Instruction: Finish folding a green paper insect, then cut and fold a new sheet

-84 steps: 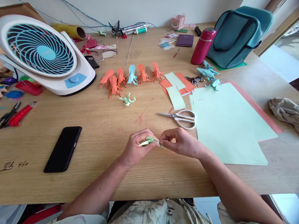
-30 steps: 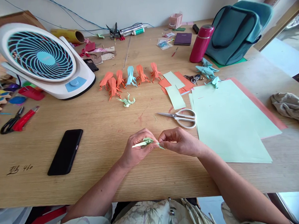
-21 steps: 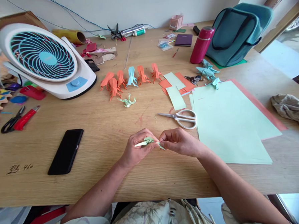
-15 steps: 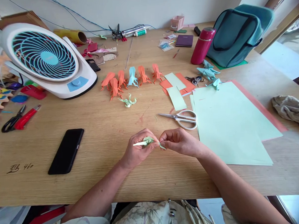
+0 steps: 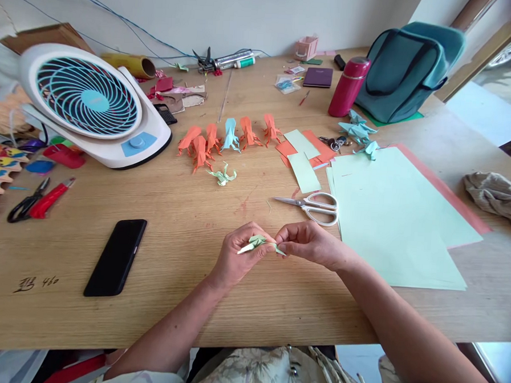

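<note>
While both hands met low over the wooden table [image 5: 186, 211], the small folded piece of pale green paper [image 5: 258, 242] sat pinched between them. The left hand [image 5: 238, 260] had its thumb and fingers closed on the piece's left part, and a pointed flap stuck out leftward beyond that pinch. The right hand [image 5: 310, 246] was clenched on the piece's other end, fingertip to thumb, with a thin green tip showing just under the fingertips. The middle of the piece lay bare in the narrow gap between the two grips. It seemed to be held slightly above the wood, though the view was too small to be sure.

Just beyond the right hand lay the white-handled scissors [image 5: 319, 203], blades pointing left, their handles resting at the edge of the large pale green sheets [image 5: 391, 221], which spread out to that hand's right. Beyond the left hand, well apart, lay a finished green paper figure [image 5: 223, 175], and farther still a row of orange paper figures [image 5: 206, 143]. Off to the left of the grip lay a black phone [image 5: 115, 257], face up on the wood.
</note>
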Action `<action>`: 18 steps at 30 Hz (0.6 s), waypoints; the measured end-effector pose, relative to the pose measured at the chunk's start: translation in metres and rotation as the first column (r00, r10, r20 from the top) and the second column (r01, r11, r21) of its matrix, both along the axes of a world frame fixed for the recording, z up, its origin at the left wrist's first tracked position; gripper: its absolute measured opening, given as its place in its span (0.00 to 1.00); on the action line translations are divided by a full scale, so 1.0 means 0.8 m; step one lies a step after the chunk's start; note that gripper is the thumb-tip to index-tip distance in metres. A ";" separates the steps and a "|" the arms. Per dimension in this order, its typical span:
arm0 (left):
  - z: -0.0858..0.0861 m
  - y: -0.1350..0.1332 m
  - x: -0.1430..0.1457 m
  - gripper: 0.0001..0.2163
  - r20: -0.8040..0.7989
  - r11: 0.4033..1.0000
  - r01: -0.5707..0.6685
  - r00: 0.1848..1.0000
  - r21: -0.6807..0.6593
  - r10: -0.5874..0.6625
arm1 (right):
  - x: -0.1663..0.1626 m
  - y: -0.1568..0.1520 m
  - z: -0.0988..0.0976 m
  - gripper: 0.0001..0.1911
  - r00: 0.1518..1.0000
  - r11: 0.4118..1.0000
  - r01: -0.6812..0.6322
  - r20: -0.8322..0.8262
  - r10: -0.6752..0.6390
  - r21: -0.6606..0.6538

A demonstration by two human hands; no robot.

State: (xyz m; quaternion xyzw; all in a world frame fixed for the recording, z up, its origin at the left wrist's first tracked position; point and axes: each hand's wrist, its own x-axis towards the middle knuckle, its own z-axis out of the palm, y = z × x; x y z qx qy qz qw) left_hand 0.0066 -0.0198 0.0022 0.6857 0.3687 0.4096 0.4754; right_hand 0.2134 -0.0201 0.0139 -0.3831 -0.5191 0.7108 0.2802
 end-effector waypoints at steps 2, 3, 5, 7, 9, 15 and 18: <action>-0.003 0.000 -0.001 0.06 0.031 1.000 0.018 0.999 -0.012 -0.018 | -0.001 0.000 -0.001 0.17 1.000 1.000 -0.007 0.008 0.007 -0.002; -0.005 -0.001 -0.002 0.05 0.046 1.000 0.028 0.999 -0.014 -0.027 | -0.001 0.000 -0.002 0.17 1.000 1.000 -0.004 0.007 0.004 -0.002; -0.007 -0.001 -0.003 0.05 0.061 0.999 0.044 0.997 -0.012 -0.043 | -0.002 0.000 -0.003 0.17 1.000 1.000 0.016 -0.025 -0.016 0.003; -0.007 -0.002 -0.002 0.06 0.066 0.999 0.034 0.997 -0.015 -0.033 | -0.001 0.000 -0.004 0.16 0.996 0.999 0.029 -0.084 -0.026 0.041; -0.007 -0.002 -0.001 0.06 0.094 0.999 -0.009 0.995 -0.033 0.012 | 0.000 -0.001 -0.004 0.14 0.992 0.992 0.016 -0.128 0.000 0.122; -0.005 -0.006 0.004 0.10 0.180 0.989 -0.095 0.977 -0.112 0.115 | -0.005 -0.012 0.004 0.04 0.992 0.881 0.072 0.060 -0.113 0.467; -0.007 -0.008 0.003 0.09 0.185 0.983 -0.102 0.974 -0.156 0.130 | -0.010 -0.017 0.009 0.02 0.963 0.796 0.106 0.139 -0.232 0.597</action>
